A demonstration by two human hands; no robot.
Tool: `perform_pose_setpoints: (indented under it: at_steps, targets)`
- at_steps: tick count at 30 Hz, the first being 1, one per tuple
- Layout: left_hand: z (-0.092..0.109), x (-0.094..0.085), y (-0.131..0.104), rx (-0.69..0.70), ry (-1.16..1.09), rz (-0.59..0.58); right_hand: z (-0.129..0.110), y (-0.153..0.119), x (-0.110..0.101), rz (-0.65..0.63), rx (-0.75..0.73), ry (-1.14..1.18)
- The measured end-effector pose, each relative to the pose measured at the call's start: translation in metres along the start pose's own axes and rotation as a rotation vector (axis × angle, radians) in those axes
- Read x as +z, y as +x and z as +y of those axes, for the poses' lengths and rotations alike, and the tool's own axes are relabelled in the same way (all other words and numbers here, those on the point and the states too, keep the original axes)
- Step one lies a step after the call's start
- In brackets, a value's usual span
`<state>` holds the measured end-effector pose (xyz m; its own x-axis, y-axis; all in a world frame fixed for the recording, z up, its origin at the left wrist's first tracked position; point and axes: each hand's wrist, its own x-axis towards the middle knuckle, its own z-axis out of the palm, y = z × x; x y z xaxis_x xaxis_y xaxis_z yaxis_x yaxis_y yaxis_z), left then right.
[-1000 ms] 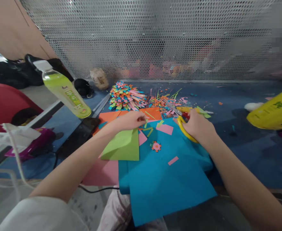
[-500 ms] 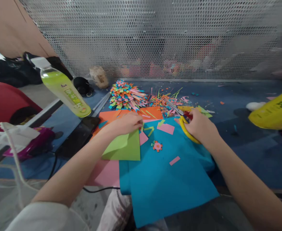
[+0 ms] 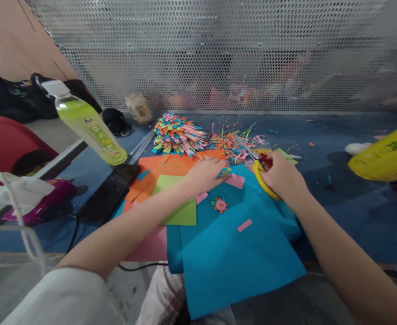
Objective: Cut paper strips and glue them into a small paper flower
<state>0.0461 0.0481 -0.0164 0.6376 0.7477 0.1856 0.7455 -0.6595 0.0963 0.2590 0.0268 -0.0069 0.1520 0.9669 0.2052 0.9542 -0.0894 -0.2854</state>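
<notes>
My right hand [image 3: 283, 174] grips yellow-handled scissors [image 3: 265, 183] whose metal blades point up and left toward paper scraps. My left hand [image 3: 207, 174] reaches over the papers, its fingers stretched out and apart around a small green strip [image 3: 226, 172], beside a pink paper piece [image 3: 236, 181]. Under its wrist lies a light green sheet [image 3: 185, 212]. A small layered paper flower [image 3: 220, 205] and a pink strip [image 3: 245, 225] rest on the large blue sheet [image 3: 232, 262], which overhangs the table's front edge.
A cone of folded paper tabs [image 3: 176, 135] stands at the back beside a heap of cut scraps [image 3: 230, 144]. Left are a green drink bottle [image 3: 90, 124] and a black phone [image 3: 110, 194]. A yellow bottle [image 3: 388, 153] is at right. A perforated metal panel [image 3: 219, 54] rises behind.
My left hand has moved right, from the green sheet's edge toward the pink paper piece, with its fingers more stretched. My right hand and the scissors have barely moved.
</notes>
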Motion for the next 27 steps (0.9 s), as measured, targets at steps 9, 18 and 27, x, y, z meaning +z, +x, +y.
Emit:
perform_pose_setpoints:
  at_steps: [9,18,27]
  targets:
    - [0.014,0.009,0.004,-0.164,-0.009,-0.07,0.003,0.001,-0.006,0.009,-0.001,0.054]
    - [0.014,0.007,0.002,-0.203,-0.233,0.011,0.001,0.0,-0.005,-0.001,-0.002,0.078]
    - [0.015,-0.016,-0.022,-0.492,-1.345,0.234,-0.007,-0.01,-0.004,0.016,-0.166,0.325]
